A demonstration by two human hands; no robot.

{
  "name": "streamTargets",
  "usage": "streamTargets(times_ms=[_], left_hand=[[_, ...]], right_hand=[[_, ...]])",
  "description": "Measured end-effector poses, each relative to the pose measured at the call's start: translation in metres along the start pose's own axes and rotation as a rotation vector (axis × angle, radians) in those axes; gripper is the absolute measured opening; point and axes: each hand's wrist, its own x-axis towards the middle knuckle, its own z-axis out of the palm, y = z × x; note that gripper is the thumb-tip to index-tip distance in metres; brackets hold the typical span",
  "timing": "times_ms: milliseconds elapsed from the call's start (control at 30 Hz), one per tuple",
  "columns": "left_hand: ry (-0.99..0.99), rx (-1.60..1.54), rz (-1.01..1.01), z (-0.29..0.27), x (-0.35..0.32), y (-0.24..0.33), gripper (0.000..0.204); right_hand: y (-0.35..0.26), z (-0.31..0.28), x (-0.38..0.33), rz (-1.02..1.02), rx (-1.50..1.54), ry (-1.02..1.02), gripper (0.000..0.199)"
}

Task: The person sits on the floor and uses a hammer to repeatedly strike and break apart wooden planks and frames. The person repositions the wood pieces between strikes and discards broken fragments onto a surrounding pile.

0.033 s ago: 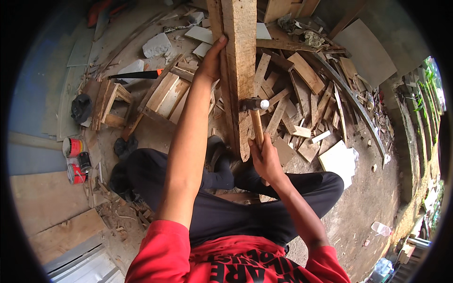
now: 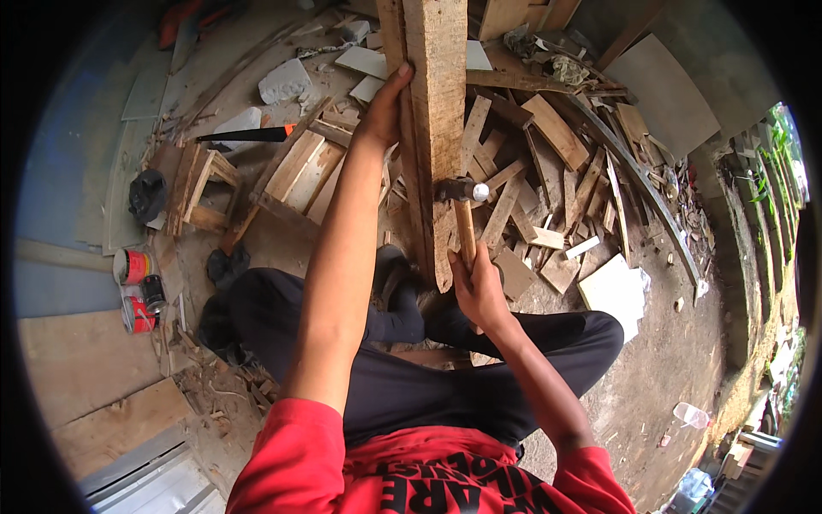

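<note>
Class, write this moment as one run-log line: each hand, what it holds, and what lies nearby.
left hand: grips plank edge | right hand: holds hammer, head against plank | nearby: scrap wood pile, handsaw, cans

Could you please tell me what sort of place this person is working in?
Probably an outdoor, makeshift carpentry yard. Wood offcuts litter the bare dirt ground, a handsaw lies nearby, and the right hand holds a hammer against a long plank steadied by the left hand.

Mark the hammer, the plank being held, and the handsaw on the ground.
hammer [image 2: 463,224]: head view, on the wooden handle below the metal head.
plank [image 2: 438,94]: head view, on the broad weathered face.
handsaw [image 2: 244,134]: head view, on the dark blade.
</note>
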Motion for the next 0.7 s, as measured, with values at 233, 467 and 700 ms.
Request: streamTargets(times_ms=[233,467,700], left_hand=[[-0.028,-0.008,-0.033,-0.010,0.007,0.003,0.072],[-0.086,0.005,0.030,-0.027,0.013,0.004,0.072],[-0.107,-0.033,0.011,-0.025,0.015,0.001,0.072]], right_hand=[[0.019,0.012,0.014,0.000,0.021,0.006,0.025],[0.015,-0.003,0.025,-0.014,0.092,-0.072,0.031],[0.061,0.017,0.030,-0.012,0.103,-0.026,0.028]])
